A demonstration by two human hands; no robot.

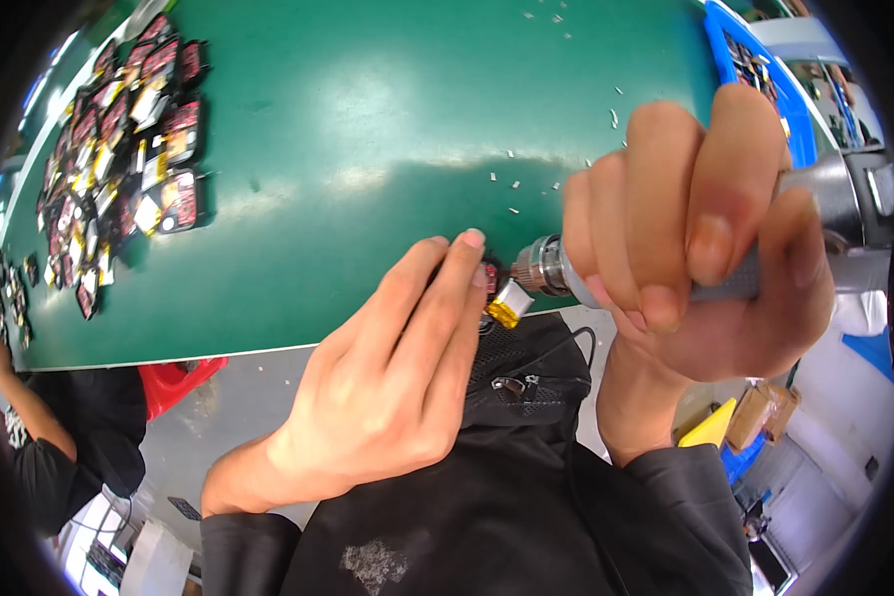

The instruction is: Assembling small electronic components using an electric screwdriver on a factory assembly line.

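My right hand (700, 233) wraps around a grey powered screwdriver (740, 278), which lies nearly level. Its ribbed metal nose (544, 266) points left. At that tip, by the table's near edge, is a small black-cased device with a red circuit board (491, 279). A silver battery pouch (513, 301) with yellow tape hangs out of the device. My left hand (392, 363) has its fingers closed together over the device's left side, covering most of it. I cannot tell whether the screwdriver's tip touches a screw.
A heap of similar devices (119, 149) covers the left of the green table (358, 129). Small white bits (515, 185) lie scattered past the device. At the back right stands a blue bin (720, 45) with parts. Another person's arm (35, 402) reaches in at the far left.
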